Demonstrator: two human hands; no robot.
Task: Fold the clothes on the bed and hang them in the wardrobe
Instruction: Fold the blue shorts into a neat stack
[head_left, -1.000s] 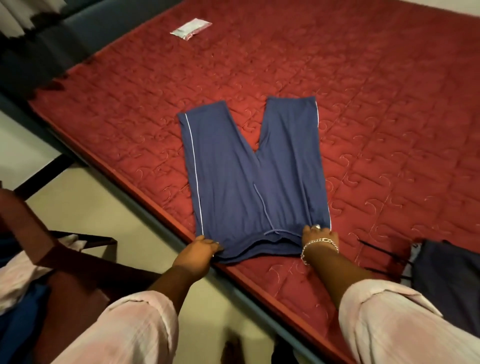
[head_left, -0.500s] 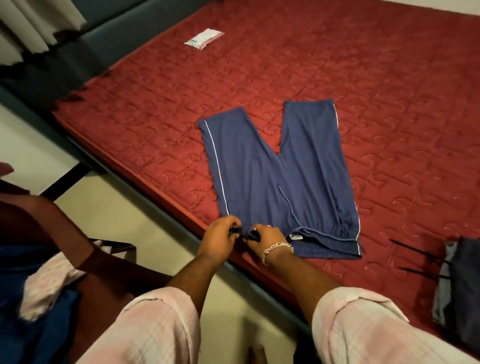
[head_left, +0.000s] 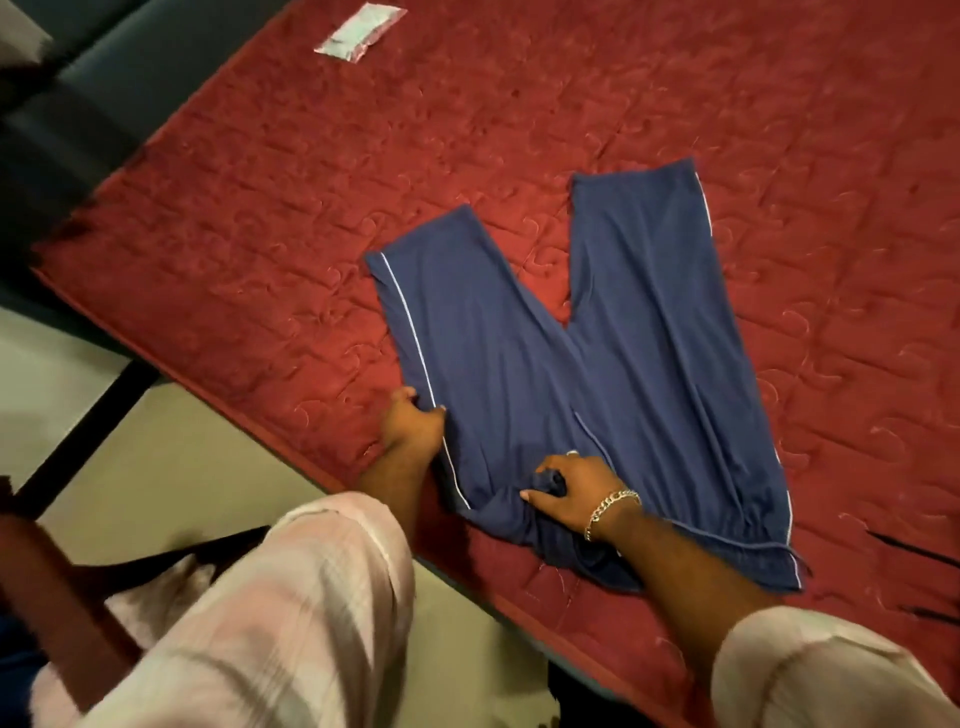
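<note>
Your blue trousers (head_left: 597, 374) lie spread flat on the red quilted bed (head_left: 519, 130), waistband toward you at the mattress's near edge and both legs fanned away from you in a V. A thin white stripe runs down each outer seam.

Your left hand (head_left: 413, 423) sits at the trousers' left side seam, a little up from the waistband, with the fingers curled over the fabric edge and the thumb on top, pinching the cloth by the white stripe. Your right hand (head_left: 574, 491) is on the waistband, left of its middle, clenched around a bunched fold of blue fabric that rises in a small lump under the fingers. A chain bracelet (head_left: 610, 506) circles that wrist, and a ring shows on one finger. Both forearms come out of rolled pale pink sleeves (head_left: 291, 597).

The right half of the waistband lies flat and untouched, reaching toward the mattress edge.

Well beyond the trousers, near the bed's far left corner, lies a small clear plastic packet (head_left: 361, 32). Just right of the trousers' waistband corner, two dark cords (head_left: 914, 545) enter from the picture's edge across the quilt. Left of the bed, pale floor (head_left: 156, 467) shows.
</note>
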